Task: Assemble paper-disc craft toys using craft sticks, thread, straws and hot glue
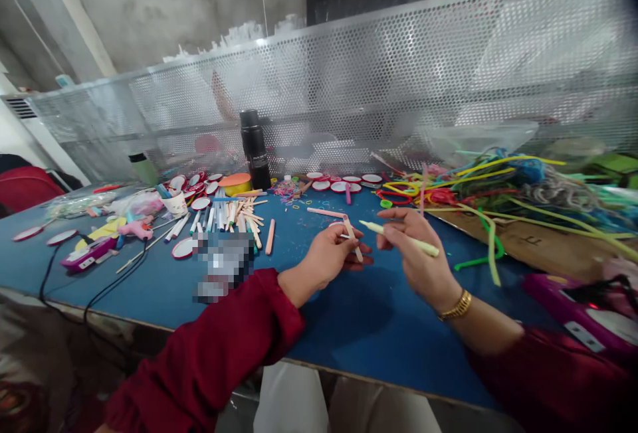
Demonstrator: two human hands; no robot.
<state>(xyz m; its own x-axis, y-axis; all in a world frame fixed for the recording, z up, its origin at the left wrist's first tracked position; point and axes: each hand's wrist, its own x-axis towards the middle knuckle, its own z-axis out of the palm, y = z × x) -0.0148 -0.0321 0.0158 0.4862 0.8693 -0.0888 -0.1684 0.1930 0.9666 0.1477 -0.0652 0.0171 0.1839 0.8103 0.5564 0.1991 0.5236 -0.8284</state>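
L hand [329, 257] is pinching a craft stick [350, 230], R hand [419, 263] is gripping a pale marker [371, 227]; I'm holding both over the blue table [379, 327], nearer me & right of the black flask [255, 147].

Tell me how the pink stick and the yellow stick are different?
The pink stick in the left hand stands steeply; the yellow stick in the right hand lies sideways. The pink stick shows shorter than the yellow stick. Both are thin and held above the table.
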